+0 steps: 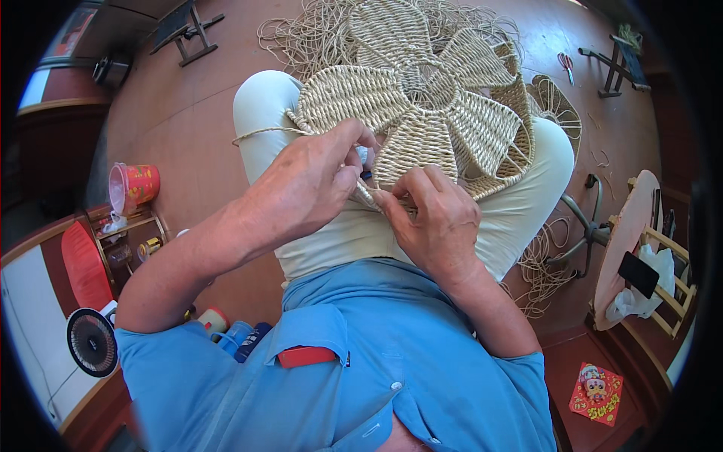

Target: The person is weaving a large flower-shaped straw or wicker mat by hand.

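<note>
Probably light, springy: flower-shaped tan woven-cord basketwork, best held by its rim; right hand pinches there, left hand curls, pinch hidden.

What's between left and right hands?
A short stretch of rim of the woven piece bridges the gap between left hand and right hand; it shows in the head view.

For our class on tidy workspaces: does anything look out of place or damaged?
Red-handled metal scissors lie on the reddish floor beyond the pale-trousered right knee, an odd spot for a tool. No damage shows.
</note>
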Action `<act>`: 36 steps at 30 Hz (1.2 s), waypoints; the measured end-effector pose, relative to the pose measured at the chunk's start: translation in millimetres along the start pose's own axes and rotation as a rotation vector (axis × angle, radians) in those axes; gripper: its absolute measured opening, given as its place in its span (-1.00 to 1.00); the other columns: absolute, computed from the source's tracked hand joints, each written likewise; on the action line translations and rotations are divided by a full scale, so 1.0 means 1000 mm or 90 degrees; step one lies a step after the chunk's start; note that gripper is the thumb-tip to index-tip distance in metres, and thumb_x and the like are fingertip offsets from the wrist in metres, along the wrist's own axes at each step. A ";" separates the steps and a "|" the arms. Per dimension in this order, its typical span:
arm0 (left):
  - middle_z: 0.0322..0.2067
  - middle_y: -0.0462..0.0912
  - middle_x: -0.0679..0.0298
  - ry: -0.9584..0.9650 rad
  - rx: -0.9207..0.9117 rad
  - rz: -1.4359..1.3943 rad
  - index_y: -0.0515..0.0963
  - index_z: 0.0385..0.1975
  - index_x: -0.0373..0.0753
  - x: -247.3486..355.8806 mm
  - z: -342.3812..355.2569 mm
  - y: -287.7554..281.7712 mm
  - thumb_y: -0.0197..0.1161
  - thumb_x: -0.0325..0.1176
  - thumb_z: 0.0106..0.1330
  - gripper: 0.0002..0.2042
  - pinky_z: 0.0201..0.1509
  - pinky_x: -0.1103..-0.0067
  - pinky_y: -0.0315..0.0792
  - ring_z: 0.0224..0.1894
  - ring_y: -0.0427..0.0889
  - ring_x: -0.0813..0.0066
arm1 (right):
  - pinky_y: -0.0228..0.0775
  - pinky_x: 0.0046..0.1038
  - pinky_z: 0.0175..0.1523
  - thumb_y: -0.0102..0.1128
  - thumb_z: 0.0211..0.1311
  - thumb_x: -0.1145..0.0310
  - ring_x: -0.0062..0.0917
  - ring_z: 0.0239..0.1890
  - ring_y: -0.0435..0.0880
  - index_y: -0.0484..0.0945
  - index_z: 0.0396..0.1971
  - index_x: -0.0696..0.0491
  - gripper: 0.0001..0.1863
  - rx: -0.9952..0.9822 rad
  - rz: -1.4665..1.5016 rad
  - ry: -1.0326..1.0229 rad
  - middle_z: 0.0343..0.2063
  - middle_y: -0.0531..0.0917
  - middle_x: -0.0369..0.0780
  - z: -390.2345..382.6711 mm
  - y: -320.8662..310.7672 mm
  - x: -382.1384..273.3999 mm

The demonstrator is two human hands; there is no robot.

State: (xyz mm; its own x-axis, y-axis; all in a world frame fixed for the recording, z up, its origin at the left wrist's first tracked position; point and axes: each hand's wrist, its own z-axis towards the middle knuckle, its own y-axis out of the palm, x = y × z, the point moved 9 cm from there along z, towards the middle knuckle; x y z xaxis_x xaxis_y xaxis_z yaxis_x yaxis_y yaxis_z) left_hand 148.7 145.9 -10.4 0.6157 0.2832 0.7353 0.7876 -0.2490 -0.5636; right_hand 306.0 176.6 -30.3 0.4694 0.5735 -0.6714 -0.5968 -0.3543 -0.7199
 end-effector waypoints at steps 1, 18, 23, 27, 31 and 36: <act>-0.11 0.71 0.06 -0.001 -0.004 0.004 0.40 0.41 -0.25 -0.001 -0.001 0.003 0.10 -0.56 0.43 -0.49 -0.02 0.35 0.60 -0.22 0.71 0.25 | 0.48 -0.19 -0.26 0.52 0.23 0.22 -0.28 -0.40 0.67 0.56 -0.40 -0.02 -0.73 0.001 -0.027 -0.010 -0.43 0.57 -0.24 0.002 0.002 -0.002; -0.11 0.71 0.00 0.079 0.067 0.001 0.25 0.52 -0.30 -0.005 -0.007 0.021 -0.03 -0.65 0.38 -0.37 0.03 0.29 0.62 -0.15 0.77 0.16 | 0.45 -0.21 -0.44 0.47 0.12 0.39 -0.32 -0.53 0.65 0.48 -0.48 -0.03 -0.76 0.072 -0.033 -0.033 -0.52 0.53 -0.27 0.009 0.013 -0.011; -0.08 0.68 0.10 -0.041 0.000 -0.150 0.23 0.55 -0.30 -0.016 -0.005 0.027 -0.06 -0.65 0.39 -0.35 -0.07 0.46 0.66 -0.21 0.72 0.44 | 0.46 -0.22 -0.43 0.48 0.13 0.39 -0.32 -0.53 0.65 0.48 -0.48 -0.03 -0.75 0.068 -0.033 -0.033 -0.52 0.54 -0.28 0.008 0.013 -0.010; -0.08 0.66 0.14 -0.111 -0.051 -0.297 0.22 0.56 -0.32 -0.026 -0.002 0.036 -0.08 -0.65 0.40 -0.35 -0.13 0.51 0.68 -0.25 0.71 0.50 | 0.47 -0.23 -0.41 0.48 0.18 0.39 -0.32 -0.50 0.65 0.52 -0.44 -0.01 -0.78 0.053 -0.011 -0.030 -0.48 0.56 -0.27 0.007 0.011 -0.009; -0.07 0.61 0.13 -0.142 -0.067 -0.382 0.21 0.56 -0.35 -0.031 0.000 0.041 -0.10 -0.63 0.42 -0.36 -0.28 0.54 0.69 -0.34 0.69 0.50 | 0.48 -0.30 -0.37 0.51 0.23 0.45 -0.35 -0.42 0.66 0.59 -0.34 0.05 -0.80 0.031 0.058 -0.046 -0.41 0.59 -0.24 0.001 0.000 -0.006; -0.12 0.45 0.21 -0.219 -0.092 -0.467 0.13 0.59 -0.41 -0.031 0.003 0.052 -0.12 -0.59 0.45 -0.36 -0.54 0.59 0.62 -0.48 0.65 0.52 | 0.53 -0.21 -0.23 0.48 0.26 0.47 -0.22 -0.32 0.69 0.62 -0.21 0.08 -0.81 -0.031 0.151 0.013 -0.31 0.61 -0.17 -0.006 -0.001 0.008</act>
State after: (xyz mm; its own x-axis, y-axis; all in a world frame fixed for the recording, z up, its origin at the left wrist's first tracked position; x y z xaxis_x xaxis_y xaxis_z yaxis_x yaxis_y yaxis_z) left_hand 170.7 126.7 -63.6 -0.0632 0.6819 0.7287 0.9962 -0.0003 0.0867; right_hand 313.6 177.2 -36.1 0.3325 0.4551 -0.8260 -0.6601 -0.5133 -0.5485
